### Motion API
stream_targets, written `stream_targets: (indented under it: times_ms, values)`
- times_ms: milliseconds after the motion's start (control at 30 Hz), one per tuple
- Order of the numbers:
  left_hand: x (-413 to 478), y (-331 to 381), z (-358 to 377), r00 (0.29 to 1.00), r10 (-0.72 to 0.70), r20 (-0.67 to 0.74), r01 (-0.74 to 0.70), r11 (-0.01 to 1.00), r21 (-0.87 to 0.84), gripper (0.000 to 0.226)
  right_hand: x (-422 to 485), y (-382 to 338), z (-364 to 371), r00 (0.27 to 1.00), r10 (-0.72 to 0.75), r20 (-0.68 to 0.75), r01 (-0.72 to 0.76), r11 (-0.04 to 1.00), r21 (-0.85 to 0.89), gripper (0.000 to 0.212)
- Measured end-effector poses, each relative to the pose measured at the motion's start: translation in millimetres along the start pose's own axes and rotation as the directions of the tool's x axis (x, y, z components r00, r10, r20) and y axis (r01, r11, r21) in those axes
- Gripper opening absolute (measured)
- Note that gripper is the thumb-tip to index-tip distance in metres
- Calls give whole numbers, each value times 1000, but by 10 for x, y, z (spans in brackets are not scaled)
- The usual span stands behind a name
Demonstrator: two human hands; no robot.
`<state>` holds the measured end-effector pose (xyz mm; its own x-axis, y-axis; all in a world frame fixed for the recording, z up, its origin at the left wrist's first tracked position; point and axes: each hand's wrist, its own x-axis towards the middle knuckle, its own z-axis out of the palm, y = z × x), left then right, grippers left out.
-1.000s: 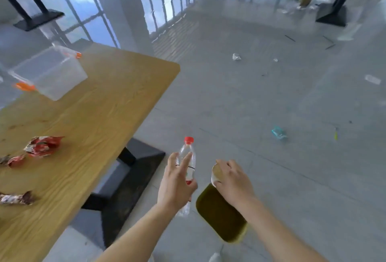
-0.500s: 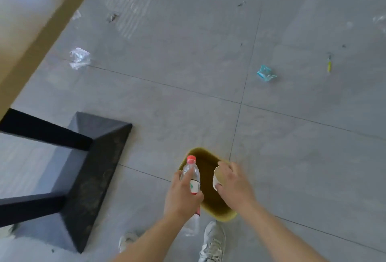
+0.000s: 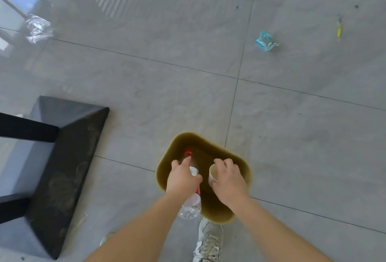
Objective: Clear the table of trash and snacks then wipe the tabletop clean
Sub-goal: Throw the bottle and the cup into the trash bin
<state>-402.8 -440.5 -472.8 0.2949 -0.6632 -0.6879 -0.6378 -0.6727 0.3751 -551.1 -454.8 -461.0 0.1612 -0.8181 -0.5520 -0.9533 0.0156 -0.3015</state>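
while both hands hang over it, the olive-green bin (image 3: 165, 169) stands on the grey tiled floor (image 3: 146, 86), its open mouth facing up; the inside is dark, and whether anything lies at the bottom cannot be told. the left hand (image 3: 182, 178) is wrapped around one clear plastic bottle (image 3: 191, 207), which lies tilted over the bin's left side, its red cap (image 3: 188, 154) pointing away and its crumpled base sticking out past the near rim. the right hand (image 3: 228, 180) is curled around one small paper cup (image 3: 213, 175), tipped sideways so that its open mouth faces left, above the bin's right half. the cup looks empty.

compared with half a second ago, the view has tipped further down: the wooden tabletop has gone from sight, the bin fills more of the picture, and both hands sit lower over its opening.

counted: two hands, one bottle, one cup, one bin. one white sneaker (image 3: 208, 240) shows clearly just below the bin, with the toe of a second (image 3: 106, 237) to its left. on the floor, well apart, lie one crumpled clear wrapper (image 3: 37, 28), one teal wrapper (image 3: 266, 41) and one small yellow stick (image 3: 339, 29). the black table base (image 3: 69, 157) stands to the left.
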Motion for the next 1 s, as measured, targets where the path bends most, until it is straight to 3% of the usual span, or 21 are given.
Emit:
stream_targets:
  times_ms: [367,500,633,733,1000]
  values:
    - [358,-45,175,981,-133,142,124,990,72,59,95,128,351,998,-5,69,9,999,-47,59]
    - [385,-47,114,987,-123,107,116,991,68,47,101,133,378,996,-3,88,9,998,-63,58]
    - [270,-67,7,999,-28,41,24,993,113,50,71,122,347,999,-22,30,24,998,-55,44]
    - [144,-69,-68,990,138,33,-142,963,229,52,42,92,284,999,-39,1,39,998,-43,40]
    - [-226,-69,-379,925,377,45,-362,840,404,54,-126,-80,-24,998,-57,-24,56,998,-36,43]
